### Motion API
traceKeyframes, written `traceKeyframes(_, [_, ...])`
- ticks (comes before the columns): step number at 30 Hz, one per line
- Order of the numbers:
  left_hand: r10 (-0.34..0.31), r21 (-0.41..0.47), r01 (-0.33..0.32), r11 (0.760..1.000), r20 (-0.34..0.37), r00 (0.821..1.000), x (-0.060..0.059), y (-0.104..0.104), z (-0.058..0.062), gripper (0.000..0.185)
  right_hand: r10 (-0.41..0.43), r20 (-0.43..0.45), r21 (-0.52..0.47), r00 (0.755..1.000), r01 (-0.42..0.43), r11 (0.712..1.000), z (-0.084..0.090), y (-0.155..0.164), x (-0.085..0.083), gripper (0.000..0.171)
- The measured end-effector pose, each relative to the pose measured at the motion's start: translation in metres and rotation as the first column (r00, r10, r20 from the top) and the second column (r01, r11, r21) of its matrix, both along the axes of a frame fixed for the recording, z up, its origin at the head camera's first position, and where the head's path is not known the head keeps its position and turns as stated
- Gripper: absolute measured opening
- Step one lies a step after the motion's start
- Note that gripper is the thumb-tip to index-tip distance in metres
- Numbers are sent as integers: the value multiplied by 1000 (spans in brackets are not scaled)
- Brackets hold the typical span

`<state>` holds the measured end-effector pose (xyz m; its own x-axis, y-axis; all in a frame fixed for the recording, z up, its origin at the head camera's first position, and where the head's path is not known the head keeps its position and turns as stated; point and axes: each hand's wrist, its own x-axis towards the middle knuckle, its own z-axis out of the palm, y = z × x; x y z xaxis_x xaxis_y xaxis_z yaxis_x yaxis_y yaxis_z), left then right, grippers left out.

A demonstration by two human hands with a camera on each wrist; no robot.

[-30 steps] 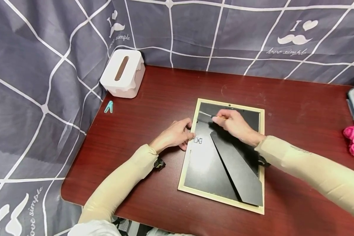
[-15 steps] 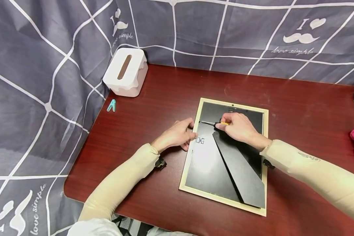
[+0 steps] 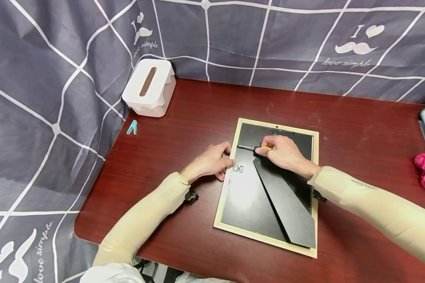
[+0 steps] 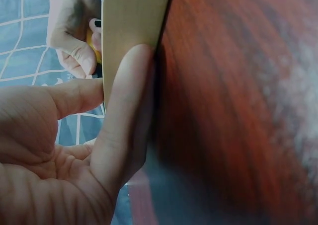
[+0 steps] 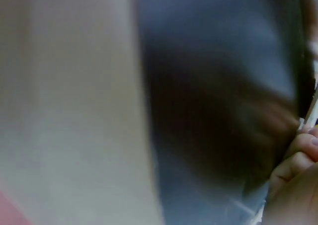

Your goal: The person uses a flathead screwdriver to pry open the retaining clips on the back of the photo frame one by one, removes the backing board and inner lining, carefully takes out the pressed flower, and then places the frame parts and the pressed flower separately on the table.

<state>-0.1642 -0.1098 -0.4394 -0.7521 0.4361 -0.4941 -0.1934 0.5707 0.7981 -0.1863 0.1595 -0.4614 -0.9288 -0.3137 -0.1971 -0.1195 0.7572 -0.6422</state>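
A dark red wooden desk (image 3: 184, 118) sits against a grey cloth backdrop (image 3: 56, 59) crossed with white lines. Lying face down near the middle of the desk is a picture frame (image 3: 316, 188) with a pale wooden border, its black backing board and folded black stand turned upward. At the far left corner stands a white tissue box (image 3: 148, 88), and a small teal clip (image 3: 131, 127) lies just in front of it. At the right edge, partly cut off, are a pale blue object and something bright pink (neither can be made out fully).

The left hand (image 3: 212, 161) rests against the frame's left border, fingers fairly straight and pressing its edge; the left wrist view shows a finger laid flat along the pale wood. The right hand (image 3: 283, 151) is curled round a small screwdriver (image 3: 251, 147) with a yellow handle, its thin metal shaft pointing left across the backing board toward the frame's left edge.
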Motion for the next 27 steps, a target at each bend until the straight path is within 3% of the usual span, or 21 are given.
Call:
traceKeyframes(6, [1,-2,-1,1000,0,1000,1,-3,0,19,2,33,-19,999,-2,1000,16,-9,7,28])
traceKeyframes(13, [-15,1,15,1000,-11,1000,3,5,-2,17,-24,46,-86,999,28,996,18,-21,10,28])
traceKeyframes(17, [-13,-18,13,1000,1,1000,5,9,-3,17,-61,22,-38,998,62,997,15,-11,11,28])
traceKeyframes(24, [7,-10,-7,1000,-9,1000,3,4,-3,19,-32,14,60,999,31,998,15,-8,8,30])
traceKeyframes(27, [10,-5,-10,1000,-11,1000,2,1,-4,19,-22,1,79,1000,21,997,0,-5,0,31])
